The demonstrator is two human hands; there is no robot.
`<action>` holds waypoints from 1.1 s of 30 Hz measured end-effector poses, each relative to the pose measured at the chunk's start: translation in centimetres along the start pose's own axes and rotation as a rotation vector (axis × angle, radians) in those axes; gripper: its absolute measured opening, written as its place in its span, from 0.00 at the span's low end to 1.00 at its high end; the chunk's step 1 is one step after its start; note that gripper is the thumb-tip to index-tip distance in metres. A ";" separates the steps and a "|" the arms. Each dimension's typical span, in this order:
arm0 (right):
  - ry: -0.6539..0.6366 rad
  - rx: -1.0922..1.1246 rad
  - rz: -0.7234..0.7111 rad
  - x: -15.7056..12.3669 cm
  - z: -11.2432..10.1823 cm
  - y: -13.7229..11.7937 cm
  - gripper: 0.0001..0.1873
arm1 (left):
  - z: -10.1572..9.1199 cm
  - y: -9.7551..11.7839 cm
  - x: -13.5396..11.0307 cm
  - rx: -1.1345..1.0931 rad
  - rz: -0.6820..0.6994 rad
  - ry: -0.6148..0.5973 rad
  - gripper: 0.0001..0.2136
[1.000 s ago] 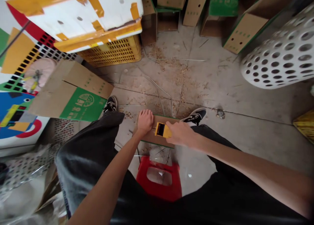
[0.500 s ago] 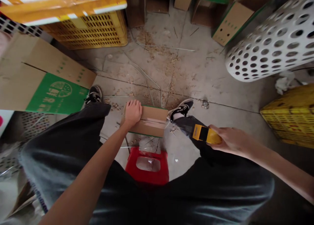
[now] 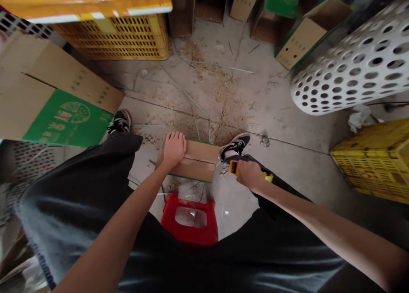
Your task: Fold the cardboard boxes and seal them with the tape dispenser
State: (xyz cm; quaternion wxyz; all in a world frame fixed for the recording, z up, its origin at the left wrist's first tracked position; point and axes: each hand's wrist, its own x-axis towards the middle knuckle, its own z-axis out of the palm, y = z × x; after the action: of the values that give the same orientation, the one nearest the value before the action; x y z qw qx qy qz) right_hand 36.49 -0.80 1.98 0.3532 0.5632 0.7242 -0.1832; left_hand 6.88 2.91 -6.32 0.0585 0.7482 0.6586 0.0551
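A small brown cardboard box (image 3: pixel 196 161) with clear tape across its top sits on the floor between my feet. My left hand (image 3: pixel 174 148) lies on the box's left end, fingers curled over its far edge. My right hand (image 3: pixel 248 174) is closed round a yellow tape dispenser (image 3: pixel 234 167), just right of the box and above my right knee. A red plastic stool (image 3: pixel 190 218) shows below the box, between my legs.
A flat green-and-brown carton (image 3: pixel 60 109) lies at left. A yellow crate (image 3: pixel 118 35) stands at back left, another yellow crate (image 3: pixel 377 161) at right. A white perforated drum (image 3: pixel 351 67) is at upper right. Folded boxes (image 3: pixel 300 37) line the back. Straw litters the concrete floor.
My right hand drew the tape dispenser off the box and out to the right, then came back close to the box's right end. My left hand stayed on the box.
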 end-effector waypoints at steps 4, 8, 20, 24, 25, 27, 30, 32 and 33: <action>-0.037 0.063 -0.054 3.7 0.6 -4.8 0.17 | 0.1 0.0 0.0 0.015 0.005 0.018 0.21; -0.096 0.101 -0.038 6.3 0.9 -7.3 0.17 | 0.3 0.0 0.0 -0.044 -0.007 0.016 0.20; 0.168 0.146 0.196 -0.9 -11.7 1.4 0.27 | 0.3 -0.1 0.3 -0.063 -0.016 0.055 0.18; 0.295 0.472 0.074 -4.8 -16.8 -0.2 0.24 | 0.2 0.0 0.0 -0.073 0.003 0.060 0.17; 0.319 0.581 -0.003 -5.3 -17.6 -1.4 0.22 | 0.0 0.0 0.0 -0.076 0.009 0.057 0.18; 0.424 0.637 -0.069 -5.7 -18.8 -4.1 0.26 | -0.7 0.0 0.0 -0.085 0.057 0.051 0.19; 0.534 0.716 -0.238 -5.5 -20.1 -7.8 0.36 | -2.2 0.7 -1.1 -0.060 0.325 0.022 0.23; 0.570 0.749 -0.319 -5.1 -20.5 -9.5 0.37 | -2.9 1.9 -3.1 -0.021 0.515 -0.054 0.26; 0.569 0.751 -0.337 -4.9 -20.5 -10.1 0.37 | -2.9 2.8 -4.4 0.001 0.561 -0.094 0.29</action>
State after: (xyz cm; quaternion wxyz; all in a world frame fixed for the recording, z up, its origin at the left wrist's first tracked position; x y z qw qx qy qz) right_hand 21.24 6.38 18.18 -0.1197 0.5543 0.7569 -0.3249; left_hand 8.56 -1.79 -3.01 0.0711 0.9031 0.4222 0.0344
